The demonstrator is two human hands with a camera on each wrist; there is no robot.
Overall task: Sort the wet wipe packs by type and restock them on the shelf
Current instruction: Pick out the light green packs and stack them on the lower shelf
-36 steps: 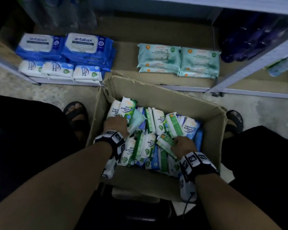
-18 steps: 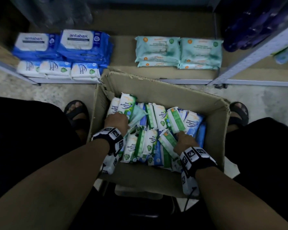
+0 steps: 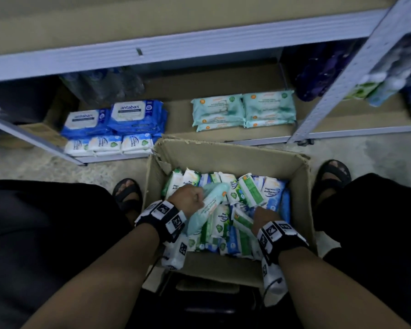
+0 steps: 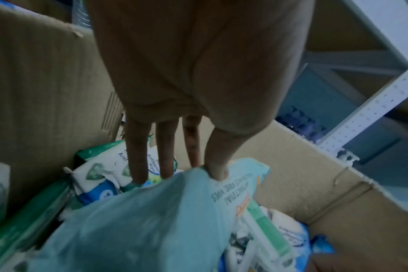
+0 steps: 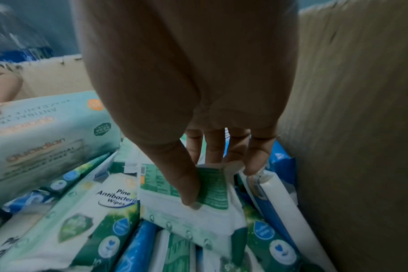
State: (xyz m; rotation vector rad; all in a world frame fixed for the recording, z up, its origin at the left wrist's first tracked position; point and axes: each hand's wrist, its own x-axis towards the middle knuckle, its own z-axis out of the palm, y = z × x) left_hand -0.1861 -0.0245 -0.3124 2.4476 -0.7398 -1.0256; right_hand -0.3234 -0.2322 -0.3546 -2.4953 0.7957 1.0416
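Gripping the pale teal pack (image 3: 209, 206) by one end, your left hand (image 3: 188, 199) holds it tilted above the other packs in the cardboard box (image 3: 223, 154); the left wrist view shows the thumb (image 4: 216, 162) pressed on the printed face and the other fingers (image 4: 138, 156) reaching down behind the pack's edge. Your right hand (image 3: 262, 216) is low in the right half of the box, thumb (image 5: 186, 185) and fingers (image 5: 256, 156) pinching the top of a green-and-white pine pack (image 5: 193, 200) that stands among the others. Around both hands the box is crowded with small green and blue packs (image 3: 254, 193), most standing on edge.

On the bottom shelf (image 3: 342, 131) beyond the box, three sorted groups lie well apart from one another: blue antabax packs (image 3: 128, 116) stacked at the left, small white packs (image 3: 107, 144) in a row just in front of them, and teal packs (image 3: 243, 110) of the same kind as the one you hold, stacked two wide nearer the middle. The box sits on the floor between your sandalled feet (image 3: 127, 193).
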